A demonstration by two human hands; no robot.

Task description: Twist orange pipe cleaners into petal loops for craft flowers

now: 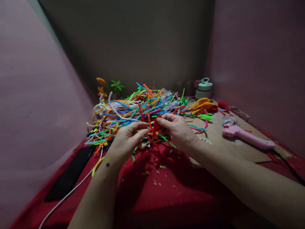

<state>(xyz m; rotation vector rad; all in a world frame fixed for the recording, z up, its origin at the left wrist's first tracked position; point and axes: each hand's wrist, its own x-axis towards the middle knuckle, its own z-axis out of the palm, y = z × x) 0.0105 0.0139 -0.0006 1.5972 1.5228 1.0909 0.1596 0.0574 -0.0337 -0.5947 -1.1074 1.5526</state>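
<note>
Between my two hands are red pipe cleaners [155,126], bent and joined into a small shape with several ends sticking out. My right hand [172,127] pinches the thicker, folded part between thumb and fingers. From the other side my left hand [132,136] closes thumb and fingertips at the red ends; the exact grip is partly hidden. Just behind the hands lies a big loose heap of many-coloured pipe cleaners [128,109]. Orange petal-like pieces [202,105] made of pipe cleaner rest at the heap's right end.
A pink glue gun [247,136] with a black cord lies on a brown board [214,152] at right. A mint-coloured container [204,89] stands behind. A black phone [70,173] and a white cable [71,192] lie left on the red cloth [152,197], which holds scattered scraps.
</note>
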